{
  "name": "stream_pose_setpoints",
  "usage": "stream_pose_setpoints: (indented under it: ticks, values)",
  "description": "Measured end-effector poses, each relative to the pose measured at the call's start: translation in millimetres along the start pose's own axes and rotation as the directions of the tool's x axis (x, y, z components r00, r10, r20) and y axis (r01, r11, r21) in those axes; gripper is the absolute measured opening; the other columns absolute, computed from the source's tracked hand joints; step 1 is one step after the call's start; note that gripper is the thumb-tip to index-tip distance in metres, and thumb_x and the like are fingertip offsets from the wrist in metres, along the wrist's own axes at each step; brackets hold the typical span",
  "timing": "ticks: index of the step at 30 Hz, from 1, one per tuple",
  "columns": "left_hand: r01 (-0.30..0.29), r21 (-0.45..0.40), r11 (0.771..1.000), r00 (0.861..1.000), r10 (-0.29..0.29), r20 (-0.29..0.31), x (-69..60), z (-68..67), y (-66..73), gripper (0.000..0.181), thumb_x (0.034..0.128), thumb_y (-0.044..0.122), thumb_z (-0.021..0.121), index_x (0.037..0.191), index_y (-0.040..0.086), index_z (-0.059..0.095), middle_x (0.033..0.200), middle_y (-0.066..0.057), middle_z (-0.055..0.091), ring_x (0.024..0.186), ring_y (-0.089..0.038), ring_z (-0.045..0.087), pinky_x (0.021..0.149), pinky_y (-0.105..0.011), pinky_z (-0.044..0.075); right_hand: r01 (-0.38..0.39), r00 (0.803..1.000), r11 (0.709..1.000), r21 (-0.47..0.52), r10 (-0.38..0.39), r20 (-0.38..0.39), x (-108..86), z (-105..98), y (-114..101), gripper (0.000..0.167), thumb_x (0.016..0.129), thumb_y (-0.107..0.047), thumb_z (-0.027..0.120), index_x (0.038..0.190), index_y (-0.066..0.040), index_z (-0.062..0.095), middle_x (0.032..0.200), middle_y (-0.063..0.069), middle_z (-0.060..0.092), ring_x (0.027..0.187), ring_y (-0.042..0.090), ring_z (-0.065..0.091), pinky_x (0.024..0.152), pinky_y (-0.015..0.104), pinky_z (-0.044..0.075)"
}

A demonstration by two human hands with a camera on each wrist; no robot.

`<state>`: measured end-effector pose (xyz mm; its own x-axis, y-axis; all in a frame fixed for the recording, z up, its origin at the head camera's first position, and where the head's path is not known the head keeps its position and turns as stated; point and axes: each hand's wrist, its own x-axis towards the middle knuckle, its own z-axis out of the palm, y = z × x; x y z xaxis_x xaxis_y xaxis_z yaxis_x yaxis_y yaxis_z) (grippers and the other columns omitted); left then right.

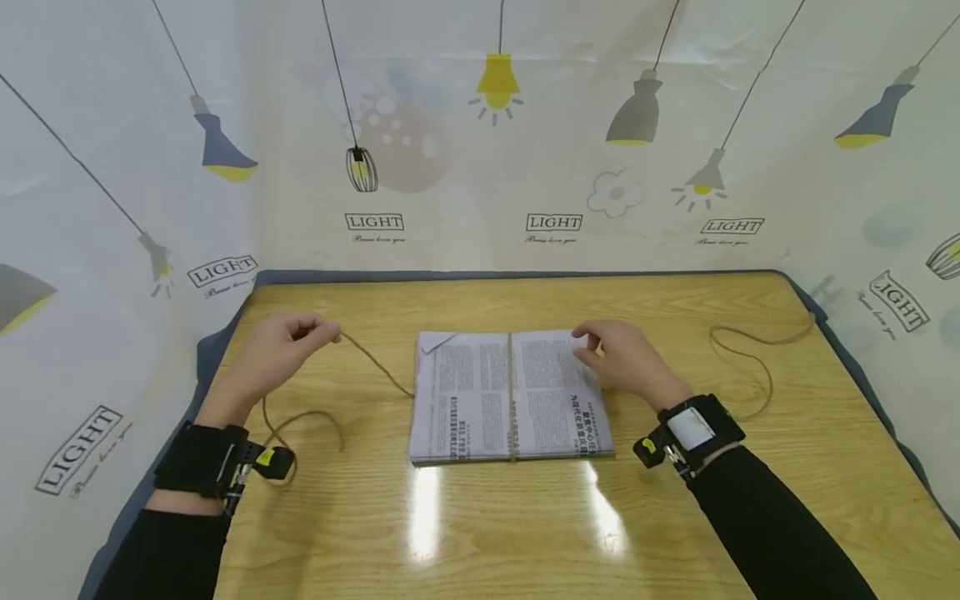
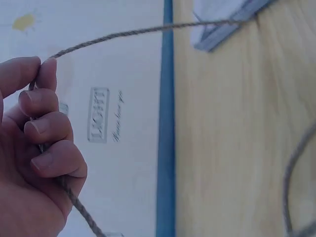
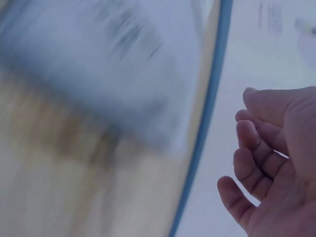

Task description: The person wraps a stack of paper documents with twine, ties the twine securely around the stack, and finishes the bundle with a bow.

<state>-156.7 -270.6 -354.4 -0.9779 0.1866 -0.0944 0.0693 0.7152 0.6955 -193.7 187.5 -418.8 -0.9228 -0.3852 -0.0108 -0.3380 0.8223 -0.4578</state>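
Note:
A stack of folded newspapers (image 1: 468, 375) lies on the wooden table, with one strand of brown twine (image 1: 512, 400) running over its middle from back to front. To its left, my left hand (image 1: 285, 350) pinches a length of the twine (image 2: 133, 33) between thumb and forefinger. That length stretches to the stack's left side, while its tail passes under the other curled fingers in the left wrist view. My right hand (image 1: 626, 358) is at the stack's right edge, fingers loosely bent and holding nothing; whether it touches the paper I cannot tell.
A loose end of twine (image 1: 307, 414) curls on the table below the left hand. More twine (image 1: 765, 367) lies in a curve on the right side of the table (image 1: 525, 533). A printed cloth backdrop (image 1: 465, 242) rises behind and at both sides.

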Motion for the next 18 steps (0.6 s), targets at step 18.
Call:
stream_pose_setpoints:
  ticks: [18]
  values:
    - [-0.263,0.065,0.963,0.962,0.257,0.097,43.0,47.3,98.8,0.02,0.0955,0.04,0.061,0.094,0.02,0.066,0.067,0.0,0.05,0.055,-0.017,0.044,0.055,-0.029,0.038,0.26,0.964,0.899,0.353,-0.265,-0.034,59.8,15.0,-155.2,0.021,0.102,-0.025,0.05,0.094,-0.013,0.066,0.061,-0.002,0.042,0.053,0.01,0.036,0.055,0.023,0.031]
